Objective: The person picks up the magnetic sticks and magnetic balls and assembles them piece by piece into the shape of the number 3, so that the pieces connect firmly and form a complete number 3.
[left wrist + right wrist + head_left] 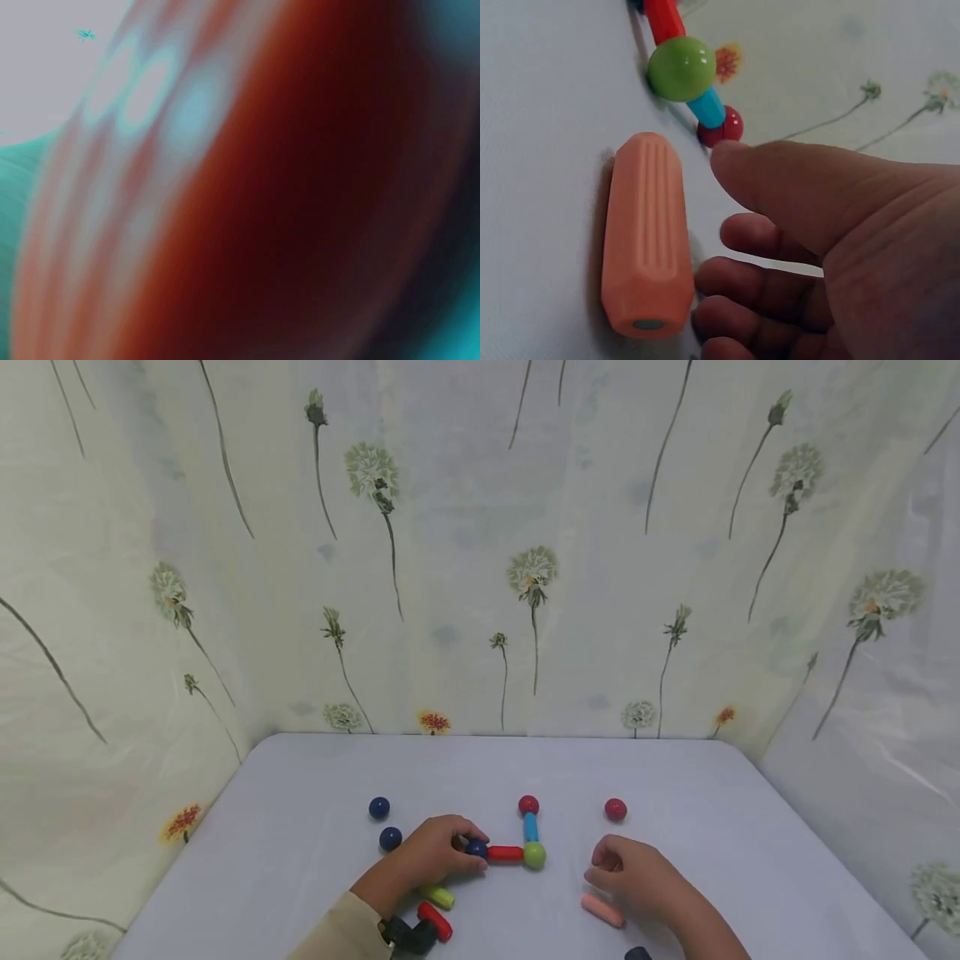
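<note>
My left hand [433,850] pinches a dark blue ball [476,849] between thumb and fingers. That ball touches one end of a red rod [506,854], whose other end meets a green ball [535,856]. From the green ball a light blue rod [531,827] runs to a red ball [528,805], making an L. My right hand [633,875] holds nothing, its fingers loosely bent beside an orange-pink rod [646,236] on the table. The rod has ribbed sides and a grey metal-looking disc in its end. A blurred dark red surface [300,187] fills most of the left wrist view.
Two dark blue balls [379,808] lie left of the left hand. Near that wrist are a yellow-green rod [438,897] and a red rod [435,922]. Another red ball [616,810] sits beyond the right hand; a dark piece [637,953] shows at the front edge.
</note>
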Available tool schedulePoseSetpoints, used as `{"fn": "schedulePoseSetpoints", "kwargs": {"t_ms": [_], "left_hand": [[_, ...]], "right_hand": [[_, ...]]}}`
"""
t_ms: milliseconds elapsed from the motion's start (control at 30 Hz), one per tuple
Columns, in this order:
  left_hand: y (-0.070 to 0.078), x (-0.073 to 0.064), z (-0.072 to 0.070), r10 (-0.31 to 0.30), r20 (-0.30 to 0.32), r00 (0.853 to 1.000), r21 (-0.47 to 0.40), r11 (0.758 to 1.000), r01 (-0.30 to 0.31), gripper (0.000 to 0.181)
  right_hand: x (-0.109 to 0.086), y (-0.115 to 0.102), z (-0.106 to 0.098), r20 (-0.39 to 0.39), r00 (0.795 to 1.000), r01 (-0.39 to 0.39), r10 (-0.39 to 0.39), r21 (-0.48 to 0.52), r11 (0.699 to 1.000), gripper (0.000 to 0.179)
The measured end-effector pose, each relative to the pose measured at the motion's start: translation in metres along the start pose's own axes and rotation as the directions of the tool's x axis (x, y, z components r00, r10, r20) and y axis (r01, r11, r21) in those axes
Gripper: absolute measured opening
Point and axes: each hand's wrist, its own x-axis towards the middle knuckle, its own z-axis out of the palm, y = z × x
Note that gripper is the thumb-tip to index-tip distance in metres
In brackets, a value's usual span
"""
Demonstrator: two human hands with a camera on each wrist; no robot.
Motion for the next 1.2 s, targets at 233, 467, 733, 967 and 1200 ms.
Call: {"fn": "schedulePoseSetpoints", "kwargs": {"t_ms": [233, 467, 733, 967, 1200], "left_hand": [[-0.002, 0.0, 0.0, 0.01, 0.003, 1.0, -0.009, 1.0, -0.01, 0.03], [-0.002, -0.003, 0.0, 0.001, -0.004, 1.0, 0.01, 1.0, -0.001, 0.031], [0.001, -0.001, -0.001, -0.001, -0.004, 1.0, -0.003, 1.0, 0.001, 0.03], [-0.001, 0.0, 0.0, -0.002, 0.003, 1.0, -0.005, 1.0, 0.002, 0.029], [-0.002, 0.001, 0.0, 0.011, 0.004, 1.0, -0.003, 1.0, -0.011, 0.03]], "right_hand": [[-0.014, -0.005, 0.003, 0.079, 0.997, 0.013, -0.013, -0.008, 1.0, 0.037], [-0.021, -0.009, 0.003, 0.141, 0.99, 0.025, -0.013, -0.082, 0.996, 0.037], [-0.02, -0.009, 0.004, 0.11, 0.994, 0.007, 0.003, -0.093, 0.996, 0.026], [-0.015, -0.01, 0.006, 0.085, 0.996, 0.018, -0.009, -0.108, 0.994, 0.024], [-0.011, -0.013, 0.01, 0.018, 1.0, 0.026, -0.024, -0.146, 0.989, 0.025]]}}
